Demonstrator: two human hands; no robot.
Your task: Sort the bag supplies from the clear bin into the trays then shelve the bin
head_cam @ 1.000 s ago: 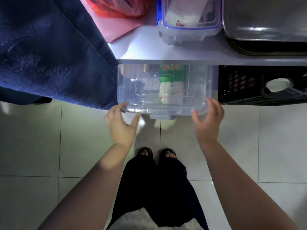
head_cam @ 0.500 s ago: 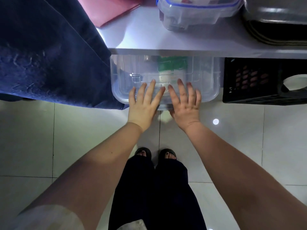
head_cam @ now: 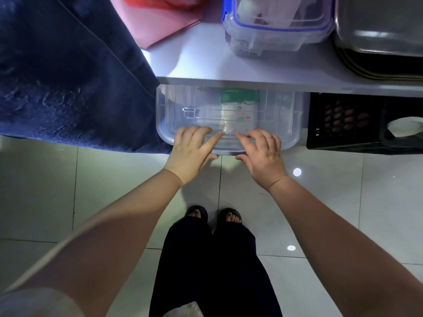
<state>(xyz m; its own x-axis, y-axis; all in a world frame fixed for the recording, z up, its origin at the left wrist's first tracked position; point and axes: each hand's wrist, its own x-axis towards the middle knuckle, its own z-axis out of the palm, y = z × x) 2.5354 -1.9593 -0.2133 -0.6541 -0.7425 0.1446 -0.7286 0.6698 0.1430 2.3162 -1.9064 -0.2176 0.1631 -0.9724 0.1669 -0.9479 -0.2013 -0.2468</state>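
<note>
Both hands, left hand and right hand, rest with fingers loosely curled on the near rim of the clear bin, gripping nothing fully, the bin sitting on the floor mostly under the white shelf, beside a black crate.

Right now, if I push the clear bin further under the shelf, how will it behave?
The clear bin probably slides easily: smooth plastic on glossy floor tile. It looks light, holding little beyond one green-and-white packet. Both hands, left hand and right hand, sit near centre, so it should track fairly straight.
</note>
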